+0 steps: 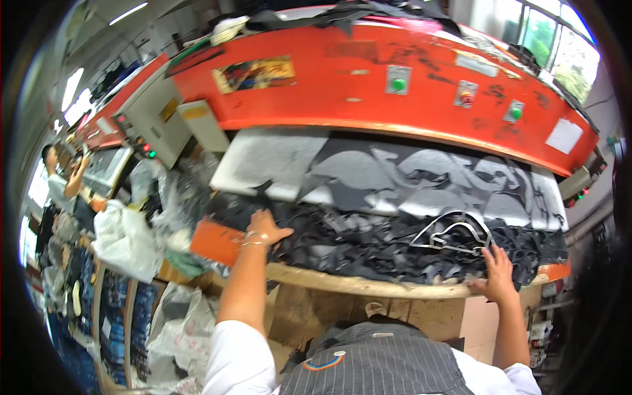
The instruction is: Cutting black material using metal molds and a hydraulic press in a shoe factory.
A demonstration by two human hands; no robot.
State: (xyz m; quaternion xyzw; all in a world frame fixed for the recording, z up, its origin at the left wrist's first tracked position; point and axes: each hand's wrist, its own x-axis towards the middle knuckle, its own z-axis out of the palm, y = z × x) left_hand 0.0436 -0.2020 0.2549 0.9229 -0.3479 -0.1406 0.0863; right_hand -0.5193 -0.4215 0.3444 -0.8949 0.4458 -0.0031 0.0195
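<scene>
A curved metal cutting die (454,238), open-framed with a thin silver edge, lies on a heap of dark fabric scraps (349,240) along the front of the machine bed. My right hand (498,274) is at the die's right end, fingers stretched out and thumb apart; its fingertips meet or nearly meet the frame, but no grip shows. To the left, my left hand (264,230) spreads its fingers over the scraps, holding nothing. Behind the heap, dark fabric (421,168) with curved cut-outs lies over the pale cutting board (263,155).
A red press beam (368,79) with buttons spans the far side above the board. Wood edging (368,284) borders the bed in front of me. White plastic bags (128,240) and shelves of dark pieces (113,322) stand left. Another person (62,181) works at far left.
</scene>
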